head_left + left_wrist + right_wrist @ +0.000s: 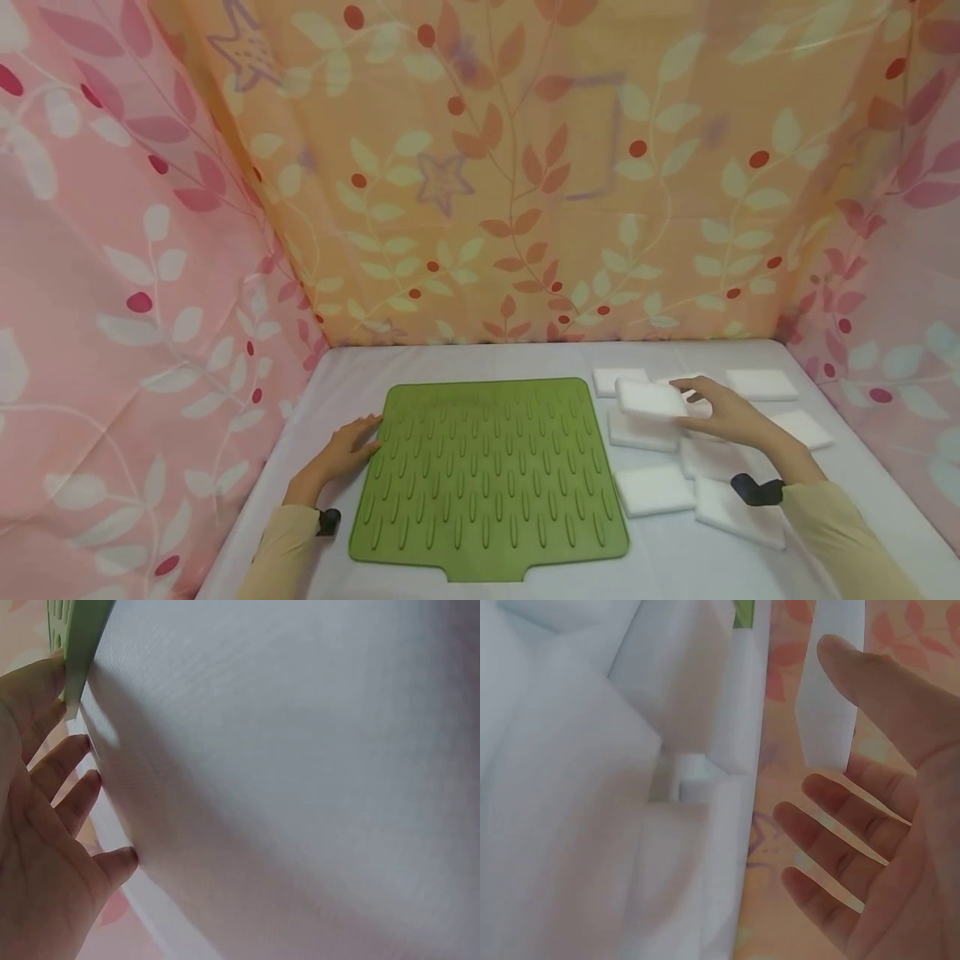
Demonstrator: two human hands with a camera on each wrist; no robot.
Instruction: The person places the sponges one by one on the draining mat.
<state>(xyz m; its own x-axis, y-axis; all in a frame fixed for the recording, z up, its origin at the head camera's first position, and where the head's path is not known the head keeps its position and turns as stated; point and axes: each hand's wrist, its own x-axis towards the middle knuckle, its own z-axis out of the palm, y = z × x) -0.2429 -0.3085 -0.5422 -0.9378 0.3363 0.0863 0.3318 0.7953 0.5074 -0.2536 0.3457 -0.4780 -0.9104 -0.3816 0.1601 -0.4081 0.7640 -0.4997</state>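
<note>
A white rectangular sponge (651, 398) is held slightly tilted above other white sponges, right of a green ridged mat (487, 458). My right hand (723, 410) pinches its right end between thumb and forefinger. In the right wrist view, the thumb lies on the face of the held sponge (829, 712), and the other fingers spread loosely below it. My left hand (347, 447) rests at the mat's left edge, fingers loosely extended. In the left wrist view, the upper part of the left hand (45, 802) touches the green mat's edge (86, 637); the lower fingertips are near the white surface.
Several white sponges, such as a near one (654, 490) and a far right one (761, 385), lie scattered and partly overlapping right of the mat. A white cloth (450, 360) covers the table. Floral curtains, orange behind (487, 208) and pink at both sides, surround it.
</note>
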